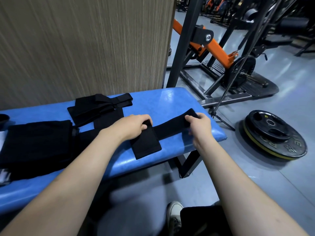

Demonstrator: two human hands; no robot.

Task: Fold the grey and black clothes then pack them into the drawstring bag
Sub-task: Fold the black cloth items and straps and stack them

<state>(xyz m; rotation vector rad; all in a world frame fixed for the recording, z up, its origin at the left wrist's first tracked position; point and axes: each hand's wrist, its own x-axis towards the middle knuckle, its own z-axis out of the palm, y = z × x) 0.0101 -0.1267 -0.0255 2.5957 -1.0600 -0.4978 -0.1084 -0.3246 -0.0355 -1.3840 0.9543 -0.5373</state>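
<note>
Hands work a long black strap (167, 129) lying across the right end of the blue bench (172, 99). Left hand (134, 126) pinches its folded wide end; right hand (198, 123) grips the far end. Folded black clothes (34, 142) sit at left, another black piece (97, 108) farther back.

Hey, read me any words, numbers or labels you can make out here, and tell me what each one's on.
"35": raised numerals on the rim of the round black weight plate with a yellow edge lying on the grey floor.
Other raised characters around that rim: partly visible, not readable.
Small yellow mark near the plate's hub: too small to read.
Black fabric strap, blue padded bench: no text visible.
</note>
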